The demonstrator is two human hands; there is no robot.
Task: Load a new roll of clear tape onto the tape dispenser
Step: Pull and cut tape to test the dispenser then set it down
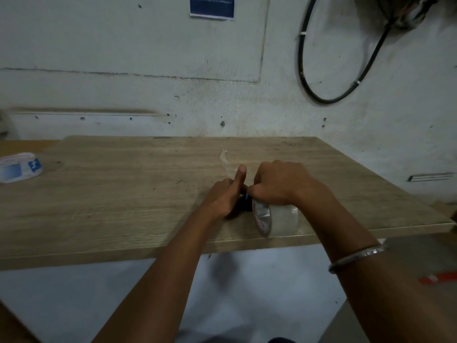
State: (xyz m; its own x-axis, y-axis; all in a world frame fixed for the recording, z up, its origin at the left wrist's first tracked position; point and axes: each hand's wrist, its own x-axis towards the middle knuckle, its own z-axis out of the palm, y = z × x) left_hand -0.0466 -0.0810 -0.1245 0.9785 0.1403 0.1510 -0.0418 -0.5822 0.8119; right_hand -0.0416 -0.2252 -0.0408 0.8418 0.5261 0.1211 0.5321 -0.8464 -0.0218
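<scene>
Both hands meet at the table's (123,194) near edge: right hand (279,184) clasps the clear tape roll (279,220); left hand (226,196), thumb raised, grips the mostly hidden black dispenser (243,206).

The table (123,194) under my arms is light brown with a streaked wood grain and a paler line along its near edge. The roll of clear tape (279,220) by that near edge is see-through and glossy, its core showing silver-white with faint reddish print. What little shows of the tape dispenser (243,206) between my hands is black, with a small blue spot. A loose clear strip (226,160) glints whitish toward the far edge. At the left edge another roll (18,167) is white with blue patches. The bangle (358,258) on my right wrist is silver. The wall (148,70) is dingy white with dark specks; its notice (212,7) is dark blue on white, and the cable (329,70) is black.
</scene>
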